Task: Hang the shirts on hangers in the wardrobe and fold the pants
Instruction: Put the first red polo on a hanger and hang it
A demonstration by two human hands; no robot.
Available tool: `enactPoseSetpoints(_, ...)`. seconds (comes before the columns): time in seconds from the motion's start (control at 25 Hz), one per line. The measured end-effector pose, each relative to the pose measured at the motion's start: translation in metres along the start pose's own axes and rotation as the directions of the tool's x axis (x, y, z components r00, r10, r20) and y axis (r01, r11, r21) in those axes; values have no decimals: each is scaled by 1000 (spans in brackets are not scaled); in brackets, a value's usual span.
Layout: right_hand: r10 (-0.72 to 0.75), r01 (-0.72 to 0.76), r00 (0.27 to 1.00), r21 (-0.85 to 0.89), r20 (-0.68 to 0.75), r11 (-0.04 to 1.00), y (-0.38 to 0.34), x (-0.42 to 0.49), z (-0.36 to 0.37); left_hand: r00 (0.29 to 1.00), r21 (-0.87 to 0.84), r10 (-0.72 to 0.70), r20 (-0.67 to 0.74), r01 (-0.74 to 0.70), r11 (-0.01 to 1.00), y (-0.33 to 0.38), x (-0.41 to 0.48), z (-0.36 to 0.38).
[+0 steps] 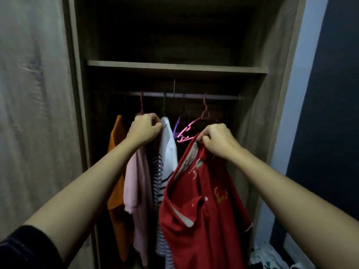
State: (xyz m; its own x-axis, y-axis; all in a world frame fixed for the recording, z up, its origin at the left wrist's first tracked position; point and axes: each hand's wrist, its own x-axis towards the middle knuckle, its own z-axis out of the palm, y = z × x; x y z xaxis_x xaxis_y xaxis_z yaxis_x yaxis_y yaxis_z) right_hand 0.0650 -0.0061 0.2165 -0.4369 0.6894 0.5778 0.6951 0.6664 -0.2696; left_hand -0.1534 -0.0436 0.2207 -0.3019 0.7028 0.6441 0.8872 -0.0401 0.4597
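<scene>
So the wardrobe (272,94) takes up most of the frame. It's open and dark inside, with a shelf (174,66) across the upper middle and the rail (223,97) just below it.

The biggest piece of clothing is the red polo shirt (204,220), lower centre-right. It isn't on the rail. You're holding it up in front of the opening and it droops down out of the bottom of the frame, with a little antler logo on the chest.

Left of it, four shirts hang in a tight row: an orange shirt (116,181), a pink shirt (136,181), a striped shirt (158,183) and a white shirt (168,144).

There's a heap of clothes (272,259) in the bottom right corner.

Your right hand (217,140) is pinching the top of the red polo's collar, fingers curled tight on the fabric. Your left hand (144,130) is balled up at the top of the row, right against the white shirt's collar. Honestly I can't tell if it's actually gripping anything there.

A pink hanger (194,125) is hooked on the rail above your right hand and tilted. Its low end sits just beside the red collar. A purple hanger (177,124) hangs bare to its left, between the white shirt and the pink hanger.
</scene>
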Motion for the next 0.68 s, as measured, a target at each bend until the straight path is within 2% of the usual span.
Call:
enactPoseSetpoints(0.16,9,-10,999,-30,-33,1000,11,20,-7,990,-247,-118,76,133,960,18,82,42)
enactPoseSetpoints(0.32,5,-8,999,-91,-32,996,22,29,-5,960,-69,-164,226,184,980,20,131,90)
enactPoseSetpoints(0.48,2,-4,1000,-89,-22,996,30,37,4,915,15,-229,332,237,971,13,141,124)
enactPoseSetpoints(0.56,9,-12,999,-66,-39,998,32,42,10,933,26,-201,299,203,979,12,144,135)
enactPoseSetpoints(0.68,14,-15,998,-16,-55,1000,30,45,16,973,5,-164,164,166,986,15,144,133)
